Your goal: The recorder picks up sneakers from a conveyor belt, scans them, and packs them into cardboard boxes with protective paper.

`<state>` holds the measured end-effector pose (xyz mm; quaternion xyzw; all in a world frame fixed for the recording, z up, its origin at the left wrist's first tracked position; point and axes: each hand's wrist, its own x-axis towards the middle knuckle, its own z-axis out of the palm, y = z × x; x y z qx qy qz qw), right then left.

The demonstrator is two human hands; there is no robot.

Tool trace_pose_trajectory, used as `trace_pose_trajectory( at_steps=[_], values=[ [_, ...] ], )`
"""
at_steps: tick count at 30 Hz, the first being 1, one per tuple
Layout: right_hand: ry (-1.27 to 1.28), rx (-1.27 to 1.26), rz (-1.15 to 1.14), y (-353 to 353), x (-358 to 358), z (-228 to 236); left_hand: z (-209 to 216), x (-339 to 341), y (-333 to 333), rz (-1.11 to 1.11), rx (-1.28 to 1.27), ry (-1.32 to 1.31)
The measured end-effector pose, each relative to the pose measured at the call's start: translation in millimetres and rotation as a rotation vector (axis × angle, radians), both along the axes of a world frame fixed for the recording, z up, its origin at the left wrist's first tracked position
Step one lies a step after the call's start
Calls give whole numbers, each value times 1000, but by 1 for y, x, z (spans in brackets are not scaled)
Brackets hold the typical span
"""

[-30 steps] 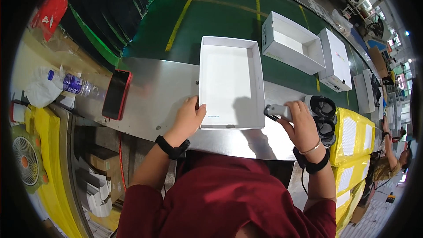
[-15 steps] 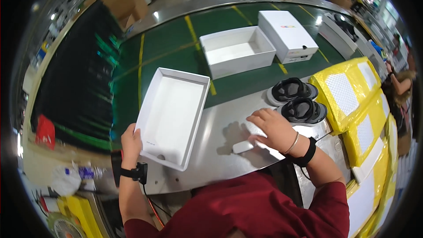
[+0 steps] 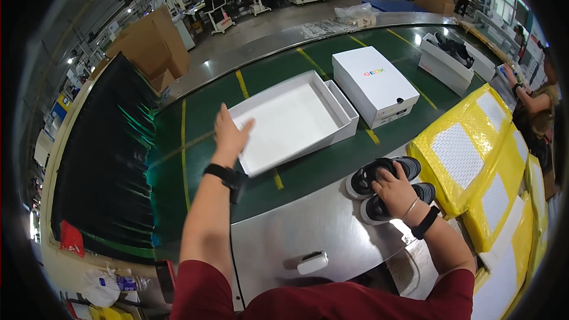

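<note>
My left hand [image 3: 231, 135], fingers spread, is at the left edge of a shallow white box lid [image 3: 287, 121]. The lid lies open side up and tilted over an open white shoebox [image 3: 344, 132], which it mostly hides. My right hand [image 3: 396, 194] is on a pair of black-and-grey sneakers [image 3: 374, 208] side by side on the metal table, its fingers gripping their adjoining collars. Near me on the metal surface lies a small white rounded object [image 3: 312, 262].
A closed white shoebox [image 3: 373, 80] stands on the green conveyor belt [image 3: 204, 160]. Farther right, another box [image 3: 441, 65] holds dark shoes. Yellow-wrapped packages [image 3: 459, 148] are stacked at the right, with a person [image 3: 536, 98] beyond. Black curtain strips [image 3: 104, 160] hang left.
My left hand has carried the lid forward and right onto the open shoebox, and its fingers have spread. My right hand has moved from near the small white object onto the sneakers.
</note>
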<state>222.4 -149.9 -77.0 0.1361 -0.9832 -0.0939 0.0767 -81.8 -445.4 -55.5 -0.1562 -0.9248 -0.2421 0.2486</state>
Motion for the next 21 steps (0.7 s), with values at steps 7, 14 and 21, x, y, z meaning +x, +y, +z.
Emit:
trace_pose_trajectory(
  at_steps=[7,14,21],
  values=[
    [-94,55,-30,1,-12,16,-27,16,2,-190,798,-1124],
    [117,-98,-153,9,-26,73,-42,-40,34,-156,664,-858],
    [380,207,12,3,-134,154,-22,-4,42,-289,773,-1140]
  ],
)
